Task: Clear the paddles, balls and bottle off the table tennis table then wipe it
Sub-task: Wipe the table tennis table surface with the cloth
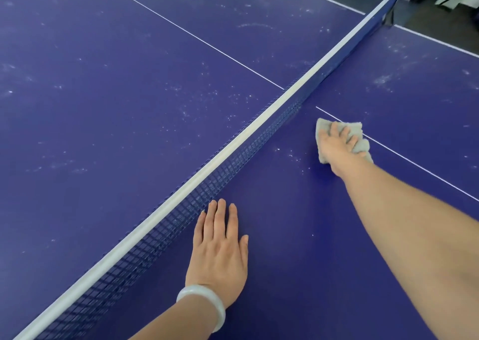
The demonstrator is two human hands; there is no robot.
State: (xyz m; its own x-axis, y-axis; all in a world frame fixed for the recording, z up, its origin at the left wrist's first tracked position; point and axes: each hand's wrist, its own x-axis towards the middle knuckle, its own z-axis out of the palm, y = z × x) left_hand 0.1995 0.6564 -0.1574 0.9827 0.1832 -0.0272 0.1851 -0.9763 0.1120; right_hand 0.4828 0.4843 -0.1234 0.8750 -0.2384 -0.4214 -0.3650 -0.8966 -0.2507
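The purple-blue table tennis table [108,85] fills the view, and its surface is speckled with white dusty marks. A grey cloth [357,137] lies on the table's right half, close to the white centre line. My right hand [339,142] is on top of it, arm stretched out, with the fingers bent into the bunched cloth. Nearer to me, beside the net, my left hand [220,241] rests flat on the table with straight fingers. It wears a white bangle at the wrist. No paddle, ball or bottle is in view.
The net [233,158], with its white top band, runs diagonally from the lower left to the upper right. It separates both hands from the dustier left half. Beyond the table's far edge is dark floor [427,16], with some objects at the top right.
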